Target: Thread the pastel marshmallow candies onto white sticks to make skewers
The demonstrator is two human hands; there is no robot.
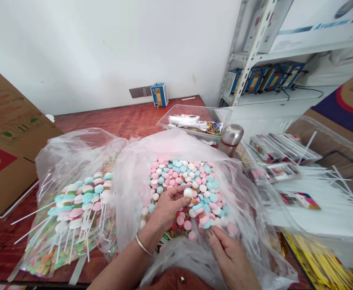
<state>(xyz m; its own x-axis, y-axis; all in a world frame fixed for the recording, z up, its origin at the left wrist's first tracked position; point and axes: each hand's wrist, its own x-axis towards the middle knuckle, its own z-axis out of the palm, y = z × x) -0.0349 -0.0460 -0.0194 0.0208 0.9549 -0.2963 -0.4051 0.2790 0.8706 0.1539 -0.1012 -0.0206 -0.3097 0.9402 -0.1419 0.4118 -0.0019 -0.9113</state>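
My left hand (167,207), with a bangle on its wrist, is closed in a pinch on a white round candy (187,193) above the open plastic bag (140,157). An orange piece shows just under that candy; whether they are joined I cannot tell. Lower right, my right hand (227,249) grips a blue and pink candy (206,223) between thumb and fingers at the bag's near side. Pink, blue and white candies (203,188) fill the bag, with red and green ring candies (174,231) showing near my left wrist.
Stacked candies on white sticks (79,197) lie on another bag of ring candies (42,264) at left. Cardboard boxes (10,133) flank the red table (104,117). Behind stand a clear bin (167,114) and a metal flask (231,139); white sticks (318,189) lie at right.
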